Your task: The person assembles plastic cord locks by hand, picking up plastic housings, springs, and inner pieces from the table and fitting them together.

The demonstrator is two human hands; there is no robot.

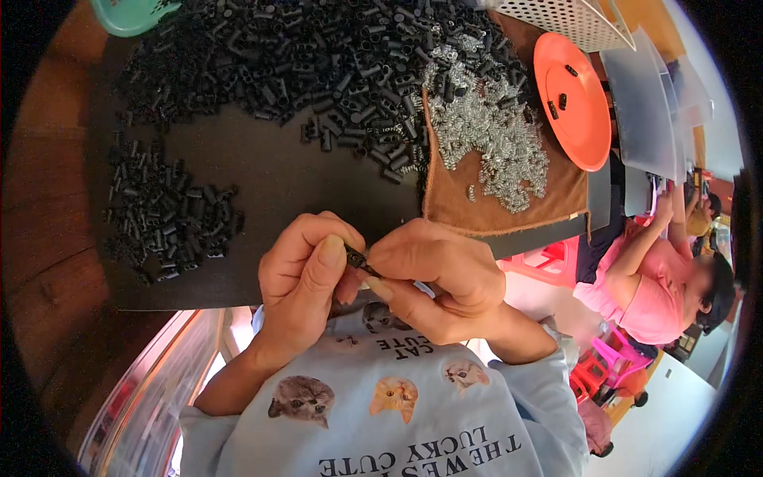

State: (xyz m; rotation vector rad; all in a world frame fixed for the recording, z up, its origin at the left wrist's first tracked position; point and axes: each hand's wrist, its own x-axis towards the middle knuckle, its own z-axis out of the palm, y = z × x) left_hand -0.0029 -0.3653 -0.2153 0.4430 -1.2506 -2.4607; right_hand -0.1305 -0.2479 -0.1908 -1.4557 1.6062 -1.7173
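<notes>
Close to my body, just off the table's front edge, my left hand (pixel 302 274) pinches a small black plastic piece (pixel 354 256) that looks like a cord lock. My right hand (pixel 449 274) is closed at the piece's other end, thumb and forefinger pressed against it. Whether a spring sits between those fingertips I cannot make out. Beyond the hands lies a large heap of black plastic parts (pixel 318 60), many of them short cylinders. Small metal springs (pixel 485 127) are heaped to its right on a brown cloth (pixel 461 213). A smaller pile of black pieces (pixel 171 219) lies at the left.
An orange plate (pixel 584 143) at the right carries three black pieces. Behind it stand a white perforated basket (pixel 568 22) and a clear plastic bin (pixel 648 111). A green bowl (pixel 127 20) sits far left. A person in pink (pixel 652 294) sits at the right, near pink stools (pixel 548 262).
</notes>
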